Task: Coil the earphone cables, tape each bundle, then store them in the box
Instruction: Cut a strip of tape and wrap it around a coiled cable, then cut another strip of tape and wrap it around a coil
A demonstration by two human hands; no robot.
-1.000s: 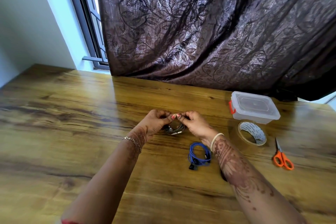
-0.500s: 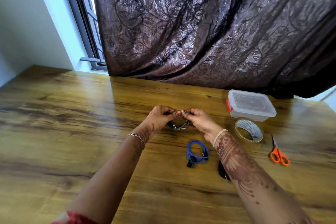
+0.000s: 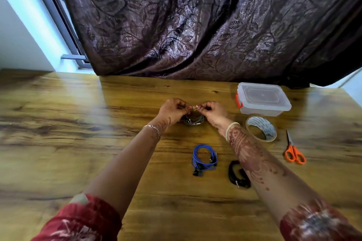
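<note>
- At table centre, both hands meet over a grey coiled earphone cable (image 3: 193,120); the left hand (image 3: 172,110) and the right hand (image 3: 212,111) are each curled nearly closed, thumb and forefinger pinched on the top of the coil, fingertips almost touching across a small gap.
- What lies between the pinching fingertips is too small to make out; the lower loop of the grey coil hangs below the hands, close to the wooden table (image 3: 78,133).
- At 6 o'clock from the hands, a blue coiled earphone cable (image 3: 203,157) lies flat on the table, apart from both forearms.
- At 5 o'clock from the hands, a black coiled earphone cable (image 3: 237,175) lies partly hidden beneath the right forearm.
- At 2 o'clock from the hands, the clear plastic box (image 3: 263,99) stands with its lid on, an orange clasp on its left end.
- At 4 o'clock from the hands, just beside the near edge of the box, the tape roll (image 3: 261,129) lies on its side.
- At 4 o'clock, farther out than the roll, orange-handled scissors (image 3: 292,150) lie closed, blades pointing away from the person.
- At 12 o'clock, a dark leaf-patterned curtain (image 3: 195,21) hangs behind the table's far edge.
</note>
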